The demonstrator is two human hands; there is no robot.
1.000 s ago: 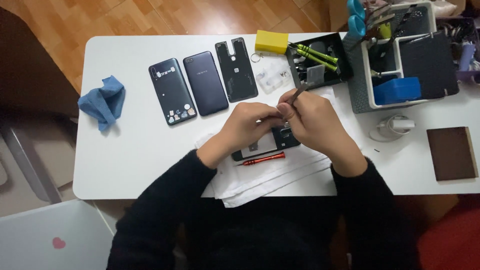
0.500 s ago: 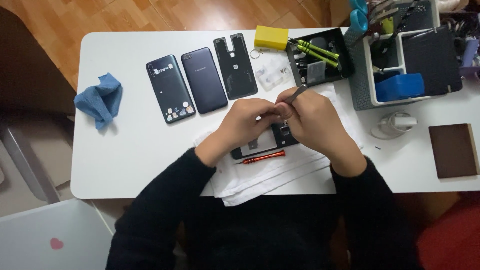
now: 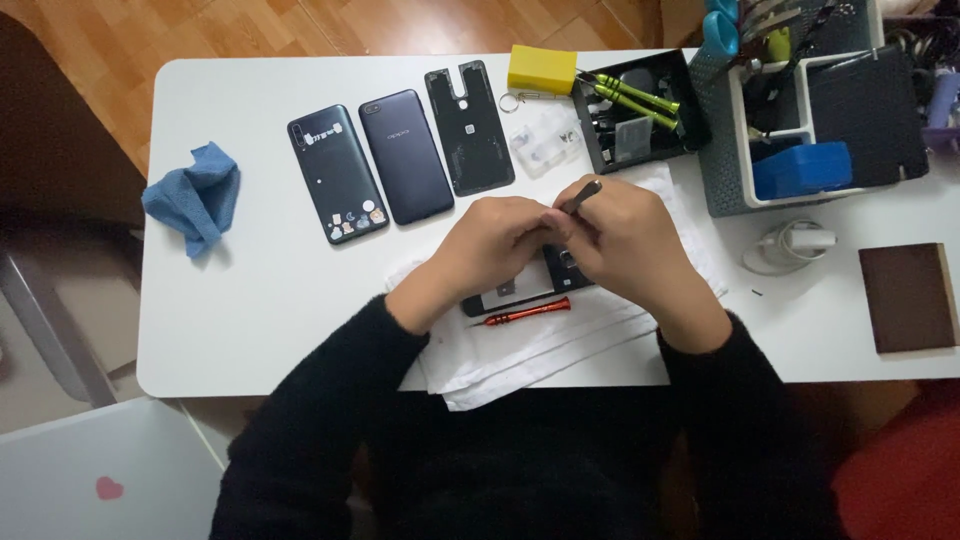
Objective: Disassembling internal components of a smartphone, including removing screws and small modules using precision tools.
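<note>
Both hands meet at frame centre over a dark opened phone (image 3: 520, 290) lying on white paper sheets (image 3: 560, 345) on the white worktop (image 3: 270, 310). Left hand (image 3: 500, 240) is curled, fingers pressed down at the phone; cannot tell exactly what it pinches. Right hand (image 3: 615, 235) is clenched around a thin dark tool (image 3: 580, 195), tip poking up out of the fist. Red screwdriver (image 3: 528, 313) lies on the paper just below the phone, untouched. Upper centre: 3 dark phone backs in a row (image 3: 405, 150). Yellow block (image 3: 541, 69) above them, black tray (image 3: 640, 110) with 2 green-handled tools to its right. Grey organizer basket (image 3: 715, 150) upper right, blue box inside. Blue cloth (image 3: 195, 195) at left. Brown pad (image 3: 908, 297) at right edge.
</note>
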